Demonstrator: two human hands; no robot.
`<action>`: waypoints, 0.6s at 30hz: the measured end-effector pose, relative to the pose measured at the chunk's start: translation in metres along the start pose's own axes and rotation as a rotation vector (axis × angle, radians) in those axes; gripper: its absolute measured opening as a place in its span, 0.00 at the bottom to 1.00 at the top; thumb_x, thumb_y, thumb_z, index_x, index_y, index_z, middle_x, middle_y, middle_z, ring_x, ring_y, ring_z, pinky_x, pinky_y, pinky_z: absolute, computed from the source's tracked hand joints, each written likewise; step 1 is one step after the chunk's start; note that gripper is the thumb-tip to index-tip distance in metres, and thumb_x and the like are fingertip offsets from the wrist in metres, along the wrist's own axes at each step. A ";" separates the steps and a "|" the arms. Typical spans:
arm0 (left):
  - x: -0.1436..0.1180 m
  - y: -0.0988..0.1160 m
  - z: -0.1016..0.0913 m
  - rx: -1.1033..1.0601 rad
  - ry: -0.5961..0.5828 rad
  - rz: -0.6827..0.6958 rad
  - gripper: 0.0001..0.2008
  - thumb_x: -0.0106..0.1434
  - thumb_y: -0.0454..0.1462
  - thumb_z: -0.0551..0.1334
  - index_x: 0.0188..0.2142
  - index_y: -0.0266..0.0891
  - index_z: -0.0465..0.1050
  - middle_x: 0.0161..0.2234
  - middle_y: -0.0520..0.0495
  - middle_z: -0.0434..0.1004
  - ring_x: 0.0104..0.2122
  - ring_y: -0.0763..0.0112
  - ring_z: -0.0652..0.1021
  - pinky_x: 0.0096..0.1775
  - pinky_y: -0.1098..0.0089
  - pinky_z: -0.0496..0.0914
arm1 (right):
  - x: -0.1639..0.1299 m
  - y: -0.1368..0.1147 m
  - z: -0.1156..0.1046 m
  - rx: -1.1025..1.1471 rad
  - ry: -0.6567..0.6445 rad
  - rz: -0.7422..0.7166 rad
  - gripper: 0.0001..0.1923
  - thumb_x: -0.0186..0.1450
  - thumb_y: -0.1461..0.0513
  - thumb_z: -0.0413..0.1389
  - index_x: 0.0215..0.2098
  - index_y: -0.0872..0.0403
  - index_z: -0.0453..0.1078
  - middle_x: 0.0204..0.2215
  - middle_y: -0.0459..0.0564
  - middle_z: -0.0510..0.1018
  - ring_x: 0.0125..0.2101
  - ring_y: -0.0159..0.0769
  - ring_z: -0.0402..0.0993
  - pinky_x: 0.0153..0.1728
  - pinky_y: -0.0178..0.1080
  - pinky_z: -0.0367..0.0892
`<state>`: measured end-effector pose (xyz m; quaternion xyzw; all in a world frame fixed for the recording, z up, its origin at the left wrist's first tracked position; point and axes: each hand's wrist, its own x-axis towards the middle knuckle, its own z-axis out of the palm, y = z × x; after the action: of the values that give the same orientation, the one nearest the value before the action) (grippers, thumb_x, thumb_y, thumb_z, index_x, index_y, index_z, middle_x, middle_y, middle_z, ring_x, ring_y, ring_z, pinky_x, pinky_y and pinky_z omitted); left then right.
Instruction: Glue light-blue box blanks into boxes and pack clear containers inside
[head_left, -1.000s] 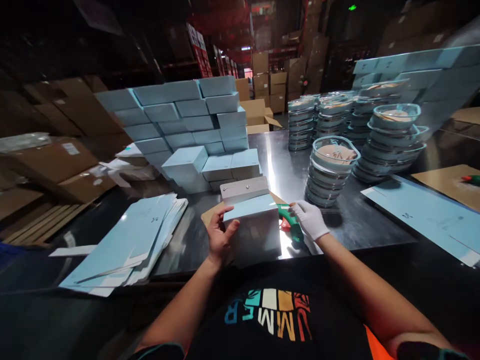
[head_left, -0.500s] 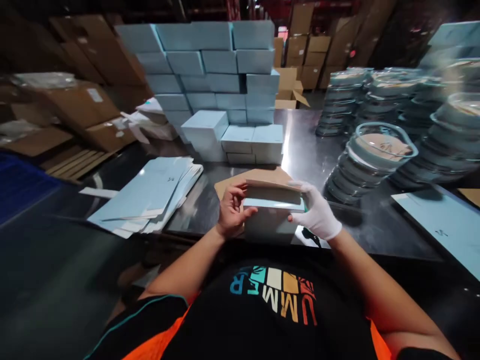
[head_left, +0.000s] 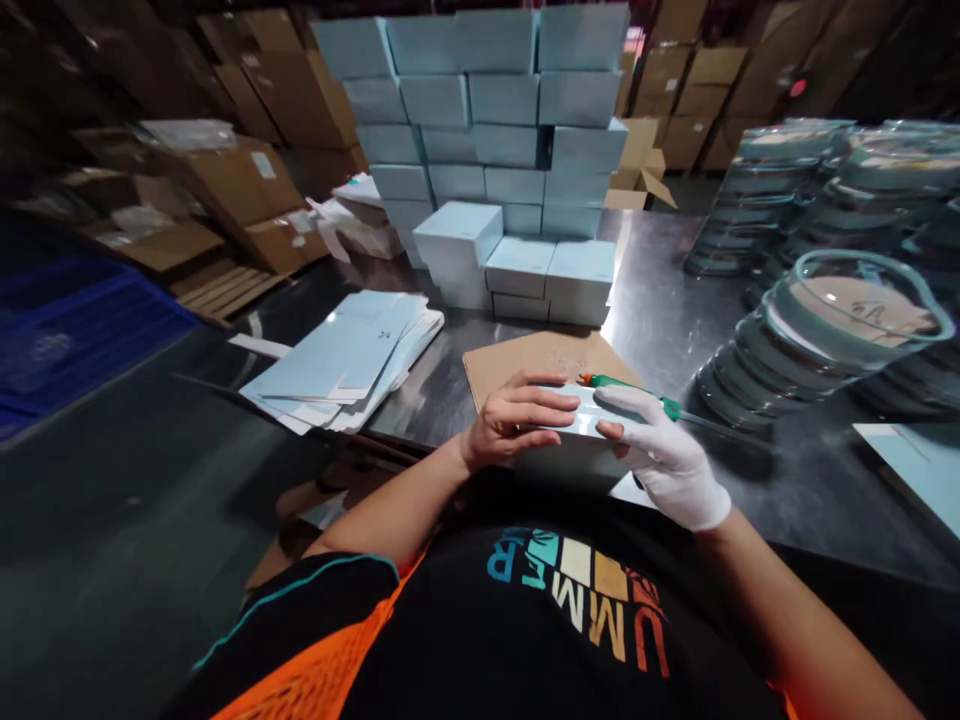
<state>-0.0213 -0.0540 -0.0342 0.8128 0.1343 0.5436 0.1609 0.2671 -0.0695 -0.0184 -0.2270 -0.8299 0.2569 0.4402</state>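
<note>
A white carton box [head_left: 574, 460] stands at the table's front edge, close to my body, and its top is closed. My left hand [head_left: 517, 415], bare, lies with straight fingers flat across the left part of the top. At the right end, my right hand [head_left: 667, 455] in a white glove with a bare thumb tip grips the box, index finger on top and thumb at the front edge. Just behind the box lies a green tool [head_left: 626, 382] with an orange tip, partly hidden by the glove. Under it is a brown cardboard sheet [head_left: 525, 355].
White boxes [head_left: 480, 100] are stacked high at the back, with several lower ones [head_left: 551, 270] before them. Flat white cartons [head_left: 337, 345] lie left. Stacks of clear containers [head_left: 787, 330] stand right. A blue crate [head_left: 82, 330] is at far left.
The box's raised flap has been folded down, closing the top. My left hand has gone from holding the flap to lying on top. The view has shifted, and the green tool now shows more.
</note>
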 end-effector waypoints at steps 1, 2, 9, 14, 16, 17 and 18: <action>0.000 0.001 0.000 0.008 -0.003 0.010 0.14 0.74 0.41 0.70 0.58 0.46 0.85 0.54 0.38 0.89 0.65 0.51 0.81 0.63 0.46 0.77 | -0.002 0.001 0.001 -0.009 0.010 -0.021 0.20 0.77 0.65 0.59 0.60 0.38 0.81 0.67 0.52 0.78 0.68 0.47 0.75 0.71 0.59 0.70; 0.000 0.001 0.001 0.011 -0.007 0.017 0.15 0.75 0.40 0.69 0.58 0.46 0.85 0.54 0.38 0.89 0.64 0.51 0.81 0.63 0.46 0.77 | -0.005 0.003 0.003 -0.019 0.020 -0.035 0.21 0.77 0.66 0.58 0.61 0.37 0.81 0.69 0.51 0.77 0.69 0.47 0.74 0.71 0.58 0.70; -0.031 -0.017 0.019 -0.047 0.208 -0.334 0.50 0.60 0.57 0.78 0.77 0.55 0.63 0.77 0.34 0.63 0.77 0.41 0.64 0.74 0.41 0.62 | -0.034 0.042 0.040 0.016 0.299 0.422 0.61 0.58 0.47 0.73 0.81 0.48 0.50 0.72 0.66 0.70 0.69 0.60 0.74 0.66 0.63 0.74; -0.062 -0.024 0.042 -0.291 0.414 -1.047 0.79 0.40 0.68 0.81 0.80 0.40 0.47 0.72 0.19 0.66 0.68 0.32 0.74 0.64 0.42 0.72 | -0.024 0.049 0.046 0.215 0.586 0.697 0.39 0.63 0.44 0.68 0.65 0.52 0.66 0.58 0.65 0.82 0.56 0.58 0.84 0.60 0.59 0.79; -0.064 -0.020 0.051 -0.514 0.403 -1.191 0.71 0.43 0.67 0.81 0.76 0.39 0.57 0.65 0.23 0.76 0.59 0.37 0.82 0.57 0.48 0.77 | -0.014 0.046 0.043 0.315 0.643 0.672 0.35 0.66 0.43 0.66 0.64 0.50 0.66 0.58 0.65 0.82 0.56 0.56 0.84 0.59 0.59 0.80; -0.062 -0.018 0.055 -0.646 0.381 -1.228 0.63 0.46 0.65 0.81 0.73 0.40 0.63 0.61 0.27 0.80 0.55 0.41 0.84 0.54 0.51 0.78 | -0.009 0.045 0.041 0.360 0.642 0.640 0.34 0.67 0.43 0.65 0.64 0.50 0.66 0.59 0.65 0.82 0.57 0.56 0.84 0.59 0.59 0.80; -0.058 -0.016 0.059 -0.775 0.360 -1.250 0.55 0.50 0.63 0.81 0.69 0.41 0.68 0.57 0.30 0.83 0.51 0.43 0.86 0.52 0.53 0.79 | -0.006 0.044 0.039 0.395 0.620 0.601 0.35 0.68 0.43 0.65 0.65 0.50 0.66 0.60 0.65 0.82 0.58 0.56 0.83 0.58 0.59 0.81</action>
<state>0.0108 -0.0696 -0.1105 0.3693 0.3937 0.4840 0.6887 0.2437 -0.0486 -0.0681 -0.4349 -0.4919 0.4461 0.6082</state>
